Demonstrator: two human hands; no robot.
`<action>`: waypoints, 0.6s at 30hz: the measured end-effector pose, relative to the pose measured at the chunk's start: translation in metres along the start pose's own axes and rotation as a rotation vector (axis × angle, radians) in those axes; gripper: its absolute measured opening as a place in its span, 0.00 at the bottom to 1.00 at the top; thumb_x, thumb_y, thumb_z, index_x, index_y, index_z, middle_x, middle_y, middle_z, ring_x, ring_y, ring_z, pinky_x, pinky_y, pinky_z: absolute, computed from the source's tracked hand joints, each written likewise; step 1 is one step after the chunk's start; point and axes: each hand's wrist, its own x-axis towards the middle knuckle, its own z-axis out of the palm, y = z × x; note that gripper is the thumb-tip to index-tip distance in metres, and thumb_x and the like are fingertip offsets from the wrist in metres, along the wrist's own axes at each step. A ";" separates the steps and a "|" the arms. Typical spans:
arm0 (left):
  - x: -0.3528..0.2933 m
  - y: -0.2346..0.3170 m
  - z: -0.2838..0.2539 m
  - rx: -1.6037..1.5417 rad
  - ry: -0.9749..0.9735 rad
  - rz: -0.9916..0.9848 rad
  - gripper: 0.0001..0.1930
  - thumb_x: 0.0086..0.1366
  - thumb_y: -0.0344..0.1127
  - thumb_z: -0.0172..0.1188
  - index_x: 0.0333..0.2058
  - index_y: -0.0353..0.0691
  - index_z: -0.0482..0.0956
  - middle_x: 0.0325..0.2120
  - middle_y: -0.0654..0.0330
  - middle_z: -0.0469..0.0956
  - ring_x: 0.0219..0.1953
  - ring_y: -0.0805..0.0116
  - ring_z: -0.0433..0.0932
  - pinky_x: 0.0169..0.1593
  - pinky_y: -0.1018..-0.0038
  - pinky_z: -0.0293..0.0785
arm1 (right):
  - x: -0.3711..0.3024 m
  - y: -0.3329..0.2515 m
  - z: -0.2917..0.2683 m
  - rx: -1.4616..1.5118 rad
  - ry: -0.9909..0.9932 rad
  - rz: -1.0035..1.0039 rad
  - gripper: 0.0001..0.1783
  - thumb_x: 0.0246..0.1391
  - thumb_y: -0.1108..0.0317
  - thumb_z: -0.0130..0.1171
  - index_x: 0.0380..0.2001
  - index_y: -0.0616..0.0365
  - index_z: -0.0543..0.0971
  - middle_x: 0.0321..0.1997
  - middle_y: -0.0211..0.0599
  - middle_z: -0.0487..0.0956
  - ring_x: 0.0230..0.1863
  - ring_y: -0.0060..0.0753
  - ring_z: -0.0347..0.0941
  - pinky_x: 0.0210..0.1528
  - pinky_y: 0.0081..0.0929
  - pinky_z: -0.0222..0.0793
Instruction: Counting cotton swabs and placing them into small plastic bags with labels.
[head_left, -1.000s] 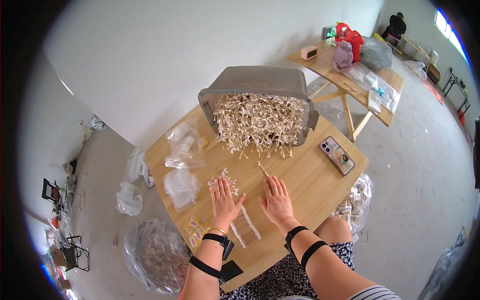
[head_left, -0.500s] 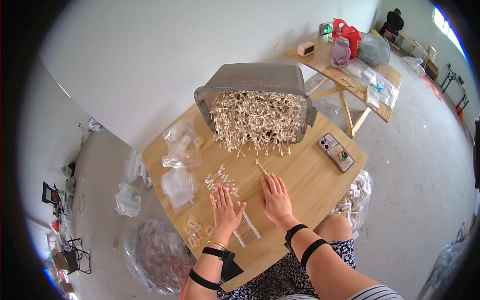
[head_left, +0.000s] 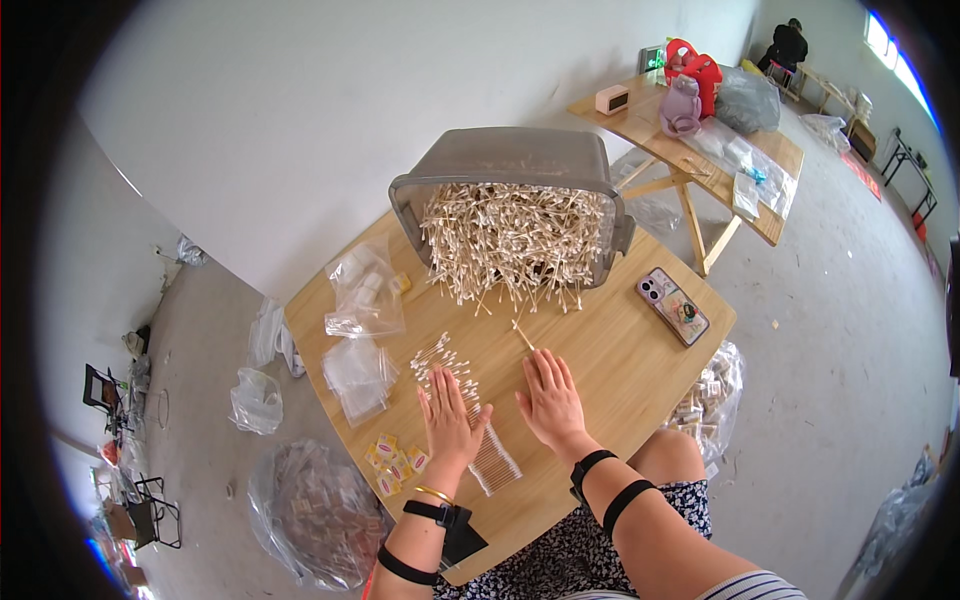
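My left hand (head_left: pixel 449 425) lies flat, fingers stretched out, over part of a row of cotton swabs (head_left: pixel 495 460) on the wooden table. Above its fingertips the swabs fan out more loosely; toward me they lie side by side. To the right, my right hand (head_left: pixel 551 398) rests flat on the tabletop with its fingers extended. A single cotton swab (head_left: pixel 526 336) sticks out beyond its fingertips; whether the hand touches it I cannot tell. A grey plastic bin (head_left: pixel 500 152) lies tipped on its side at the back, with a heap of cotton swabs (head_left: pixel 515 235) spilling from its mouth.
Clear plastic bags (head_left: pixel 358 378) and small yellow-and-white packets (head_left: pixel 392 460) lie on the left of the table (head_left: pixel 590 440). A phone (head_left: pixel 673 305) is at the right. Filled plastic bags (head_left: pixel 315 515) stand on the floor. Behind is a second table (head_left: pixel 640 110); a person (head_left: pixel 787 45) sits far off.
My left hand has shifted very slightly away from me over the swabs. My right hand and the bin look the same.
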 end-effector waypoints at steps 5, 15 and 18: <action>0.044 -0.026 0.004 0.058 0.035 -0.056 0.50 0.71 0.67 0.38 0.71 0.24 0.40 0.73 0.38 0.40 0.77 0.48 0.35 0.75 0.50 0.26 | 0.002 -0.005 0.001 -0.015 -0.011 0.002 0.34 0.64 0.53 0.50 0.67 0.63 0.65 0.71 0.46 0.62 0.75 0.44 0.52 0.78 0.42 0.44; 0.051 -0.025 0.007 0.017 -0.082 -0.096 0.51 0.70 0.69 0.35 0.71 0.24 0.39 0.74 0.39 0.39 0.77 0.51 0.33 0.75 0.52 0.22 | 0.001 -0.001 0.001 -0.038 -0.028 0.014 0.34 0.64 0.53 0.49 0.67 0.63 0.64 0.72 0.45 0.62 0.76 0.42 0.51 0.78 0.42 0.43; 0.069 -0.033 0.003 0.086 -0.168 -0.170 0.50 0.71 0.69 0.35 0.71 0.26 0.39 0.74 0.40 0.38 0.77 0.51 0.33 0.75 0.52 0.22 | 0.002 -0.004 0.000 -0.024 -0.020 0.008 0.34 0.64 0.53 0.49 0.67 0.63 0.64 0.72 0.45 0.62 0.76 0.42 0.51 0.78 0.41 0.43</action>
